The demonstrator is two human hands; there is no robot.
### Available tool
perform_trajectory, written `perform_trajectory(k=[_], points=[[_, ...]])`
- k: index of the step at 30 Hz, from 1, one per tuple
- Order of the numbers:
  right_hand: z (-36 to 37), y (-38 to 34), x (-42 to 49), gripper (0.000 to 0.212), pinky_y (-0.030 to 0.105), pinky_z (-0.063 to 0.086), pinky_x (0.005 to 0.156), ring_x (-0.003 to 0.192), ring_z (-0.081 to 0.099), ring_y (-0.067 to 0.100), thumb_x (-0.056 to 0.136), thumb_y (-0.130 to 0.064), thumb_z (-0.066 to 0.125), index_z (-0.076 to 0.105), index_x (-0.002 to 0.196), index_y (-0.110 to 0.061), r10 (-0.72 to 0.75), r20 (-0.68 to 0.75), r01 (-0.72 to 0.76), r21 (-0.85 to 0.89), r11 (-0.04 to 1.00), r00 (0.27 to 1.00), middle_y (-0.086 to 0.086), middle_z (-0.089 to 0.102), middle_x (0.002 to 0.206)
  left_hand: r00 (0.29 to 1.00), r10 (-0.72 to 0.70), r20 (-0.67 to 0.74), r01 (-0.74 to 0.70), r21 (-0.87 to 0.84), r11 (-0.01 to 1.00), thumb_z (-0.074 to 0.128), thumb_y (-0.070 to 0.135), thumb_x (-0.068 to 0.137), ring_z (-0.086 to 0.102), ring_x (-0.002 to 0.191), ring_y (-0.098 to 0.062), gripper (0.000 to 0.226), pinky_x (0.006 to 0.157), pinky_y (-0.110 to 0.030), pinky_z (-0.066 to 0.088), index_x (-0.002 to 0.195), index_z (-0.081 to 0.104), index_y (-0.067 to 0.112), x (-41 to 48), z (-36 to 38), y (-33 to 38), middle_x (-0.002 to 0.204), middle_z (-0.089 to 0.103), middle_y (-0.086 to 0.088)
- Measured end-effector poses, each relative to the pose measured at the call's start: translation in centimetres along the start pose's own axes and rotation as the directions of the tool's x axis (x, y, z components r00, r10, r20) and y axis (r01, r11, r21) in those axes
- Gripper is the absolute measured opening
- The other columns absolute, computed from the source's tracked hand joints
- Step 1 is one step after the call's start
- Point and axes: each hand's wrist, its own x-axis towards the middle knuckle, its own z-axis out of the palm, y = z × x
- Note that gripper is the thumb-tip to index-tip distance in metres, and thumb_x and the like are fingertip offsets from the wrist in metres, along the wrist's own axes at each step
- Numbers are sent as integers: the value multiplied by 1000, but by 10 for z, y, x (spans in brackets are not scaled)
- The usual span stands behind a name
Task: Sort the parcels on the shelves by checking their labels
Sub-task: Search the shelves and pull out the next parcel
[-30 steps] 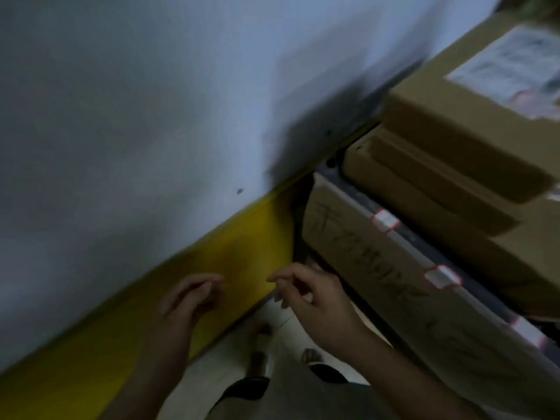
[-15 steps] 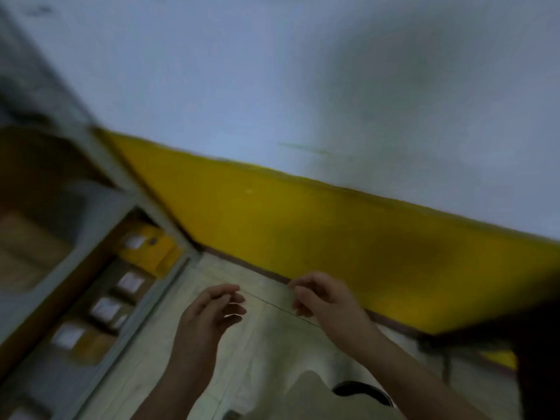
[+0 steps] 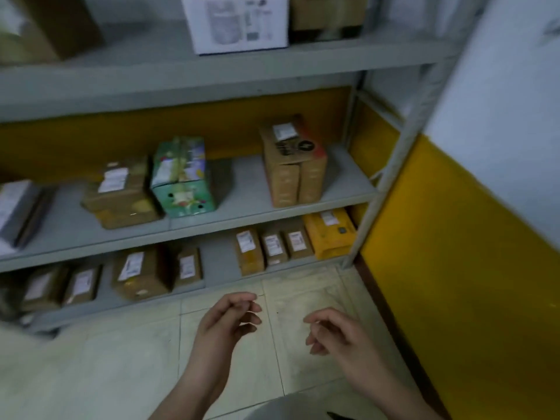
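- Parcels [image 3: 139, 269] sit on three levels of a grey metal shelving unit [image 3: 212, 227], most with white labels facing up or forward.
- On the middle shelf, a green printed carton [image 3: 181, 177] stands just beside a low brown carton [image 3: 121, 195]. A tall brown carton [image 3: 294, 165] stands well apart to the right, with bare shelf between them and a little more out to the shelf's right end.
- A flat grey parcel [image 3: 18, 207] lies at the left edge of the view, partly cut off.
- On the bottom shelf, three small brown parcels [image 3: 272, 248] stand side by side, next to a yellow parcel [image 3: 330, 234] that lies near the corner post [image 3: 391, 165].
- A white box [image 3: 236, 22] sits at the front edge of the top shelf.
- The left hand [image 3: 224, 325] and right hand [image 3: 339, 334] hang apart over the tiled floor [image 3: 121, 359], fingers loosely curled, holding nothing and short of the shelf fronts.
- The yellow-and-white wall [image 3: 454, 268] closes the right side; open floor spreads to the left.
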Motion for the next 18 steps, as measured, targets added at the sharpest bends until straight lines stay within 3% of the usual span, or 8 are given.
perform_trajectory(k=[5, 11, 15, 18], points=[[29, -8, 59, 16, 33, 60, 75, 77, 72, 21, 98, -6, 59, 72, 100, -16, 59, 127, -48, -88, 995, 990, 6, 75, 84, 989, -48, -141, 39, -67, 997, 49, 1, 99, 64, 75, -26, 21, 74, -36, 47, 99, 70, -3, 33, -46, -7, 87, 70, -16], [42, 16, 143, 15, 37, 61, 77, 78, 73, 23, 99, -9, 59, 73, 98, -16, 142, 227, -114, -134, 984, 964, 7, 75, 83, 966, -148, -210, 142, -44, 989, 48, 1, 100, 66, 81, -26, 23, 77, -35, 50, 104, 70, -2, 95, -65, -29, 93, 71, -17], [40, 59, 212, 12, 36, 59, 72, 70, 71, 21, 98, -14, 62, 73, 99, -10, 308, 255, -287, -118, 951, 916, 9, 75, 80, 936, -236, -260, 259, 60, 964, 51, 3, 100, 70, 88, -26, 23, 82, -36, 53, 105, 73, 5, 155, -70, -66, 99, 74, -14], [40, 109, 273, 17, 27, 55, 57, 60, 67, 21, 96, -13, 64, 70, 97, 4, 493, 232, -493, -61, 868, 839, 15, 72, 75, 923, -279, -264, 328, 162, 931, 55, 5, 100, 71, 89, -27, 19, 82, -38, 53, 103, 73, 8, 212, -75, -112, 98, 75, -13]])
